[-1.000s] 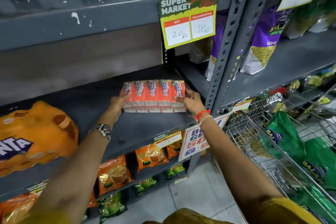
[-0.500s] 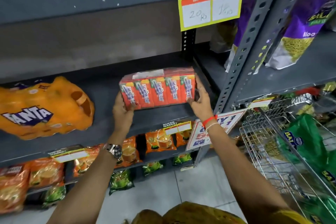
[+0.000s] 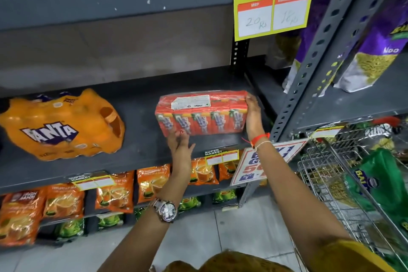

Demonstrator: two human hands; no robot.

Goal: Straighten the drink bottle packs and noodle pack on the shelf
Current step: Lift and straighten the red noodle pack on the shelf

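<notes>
Red drink pack (image 3: 202,112) (five small cartons in clear wrap, white label on top) stands upright on the grey shelf (image 3: 141,99), right of centre, its long face toward the camera. Right hand (image 3: 254,115) lies flat against the pack's 3 o'clock end, fingers pointing up the side, thumb hidden; it presses rather than wraps. Left hand (image 3: 180,142) sits at the pack's 7 o'clock corner, fingers spread and open, fingertips touching the lower front edge; nothing is clamped in it. Between them the two hands bracket the pack without closing around it.

Orange Fanta pack (image 3: 59,126) lies at 9 o'clock from the red pack, well apart from it, on the same shelf, slumped and tilted with its handle hole facing right.

Wristwatch (image 3: 166,208) on the left wrist; red thread band (image 3: 259,138) on the right.

Yellow price sign (image 3: 273,4) hangs from the shelf above, at 1 o'clock from the pack. Tea packets (image 3: 114,192) line the shelf below. Purple noodle bags (image 3: 373,48) stand on the next bay at 2 o'clock. Wire trolley (image 3: 326,172) at 4 o'clock, green bag (image 3: 384,183) inside it.
</notes>
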